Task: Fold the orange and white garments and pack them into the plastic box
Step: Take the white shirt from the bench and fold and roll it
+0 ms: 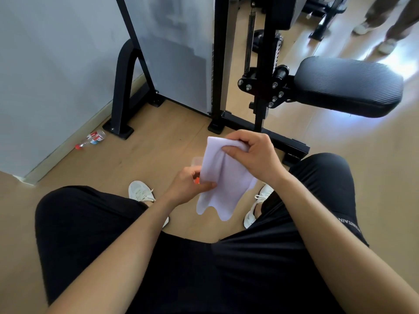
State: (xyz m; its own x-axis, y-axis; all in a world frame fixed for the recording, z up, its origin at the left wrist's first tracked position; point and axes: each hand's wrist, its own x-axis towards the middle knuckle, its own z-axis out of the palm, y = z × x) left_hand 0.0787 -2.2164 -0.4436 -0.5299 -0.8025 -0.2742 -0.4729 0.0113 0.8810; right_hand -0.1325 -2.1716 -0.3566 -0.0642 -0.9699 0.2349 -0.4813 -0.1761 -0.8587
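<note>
White garment in mid-fold over the box; packing is not yet finished.

Head view: the white garment (223, 177) hangs at the picture's centre, between the person's knees. The right hand (256, 155), at the cloth's 1 o'clock, pinches the top edge between thumb and curled fingers. The left hand (192, 184), at its 8 o'clock, pinches the side edge the same way. At the cloth's 10 o'clock a corner of the plastic box (196, 160) shows on the floor behind it. Just beside the left fingers is a sliver of what is likely the orange garment (196, 181), probably already packed, though mostly hidden. The white piece has yet to be folded small and laid in.
</note>
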